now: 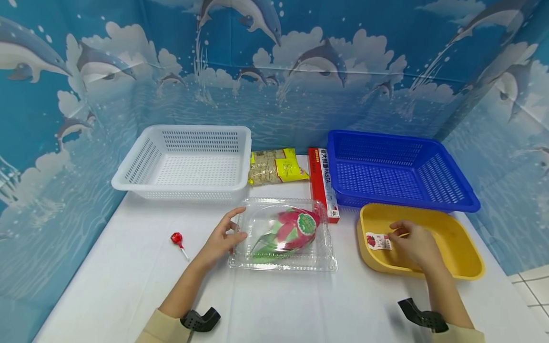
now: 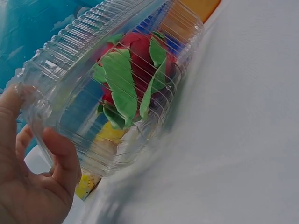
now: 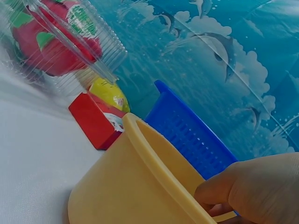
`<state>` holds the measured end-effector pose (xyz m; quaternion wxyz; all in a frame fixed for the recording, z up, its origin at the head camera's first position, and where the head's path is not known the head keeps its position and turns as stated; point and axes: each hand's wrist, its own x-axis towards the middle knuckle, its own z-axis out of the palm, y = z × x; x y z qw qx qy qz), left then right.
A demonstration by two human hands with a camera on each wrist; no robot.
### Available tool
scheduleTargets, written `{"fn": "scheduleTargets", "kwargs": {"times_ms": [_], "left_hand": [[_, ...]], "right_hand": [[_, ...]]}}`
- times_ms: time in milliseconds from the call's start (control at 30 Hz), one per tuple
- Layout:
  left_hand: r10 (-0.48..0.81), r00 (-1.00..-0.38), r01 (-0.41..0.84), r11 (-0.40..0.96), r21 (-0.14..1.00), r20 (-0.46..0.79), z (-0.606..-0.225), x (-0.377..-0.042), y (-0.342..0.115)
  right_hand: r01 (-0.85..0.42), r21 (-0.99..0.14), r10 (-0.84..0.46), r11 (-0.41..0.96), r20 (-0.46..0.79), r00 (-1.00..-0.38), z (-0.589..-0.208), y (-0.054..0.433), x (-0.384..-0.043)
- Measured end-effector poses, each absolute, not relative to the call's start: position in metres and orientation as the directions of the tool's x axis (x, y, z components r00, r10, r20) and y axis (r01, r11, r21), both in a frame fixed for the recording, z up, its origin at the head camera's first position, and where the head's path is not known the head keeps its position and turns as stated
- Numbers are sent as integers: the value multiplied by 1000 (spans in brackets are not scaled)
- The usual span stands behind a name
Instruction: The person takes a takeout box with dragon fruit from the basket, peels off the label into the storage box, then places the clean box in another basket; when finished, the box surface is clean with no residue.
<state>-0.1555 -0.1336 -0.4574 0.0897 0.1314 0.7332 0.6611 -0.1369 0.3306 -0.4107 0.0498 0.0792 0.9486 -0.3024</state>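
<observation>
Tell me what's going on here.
A person's left hand grips the edge of a clear box holding a dragon fruit. The right hand is in the yellow bin, fingers at a small card; whether they grip it is unclear. A lollipop lies to the left; a white basket and a blue basket stand behind.

Downward head view, closer wrist views, shared clear container (image 1: 259, 223)

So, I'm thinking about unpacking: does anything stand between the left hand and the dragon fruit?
Yes: the clear plastic container. The left hand is at its left edge, and the dragon fruit lies inside, so a transparent wall separates them.
</observation>
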Motion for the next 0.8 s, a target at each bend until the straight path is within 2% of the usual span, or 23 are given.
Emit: {"fn": "scheduleTargets", "kwargs": {"times_ms": [233, 533, 667, 800], "left_hand": [[286, -953, 108, 24, 994, 97, -461, -154, -129], [254, -946, 170, -138, 976, 201, -462, -150, -130], [229, -945, 185, -218, 958, 234, -461, -149, -129], [197, -951, 190, -237, 953, 239, -461, -148, -128]], "right_hand": [[197, -576, 156, 793, -121, -980, -410, 330, -135], [177, -598, 171, 782, -68, -983, -402, 330, -137], [171, -614, 205, 771, -15, -979, -400, 329, -139], [187, -652, 267, 735, 25, -963, -398, 328, -141]]}}
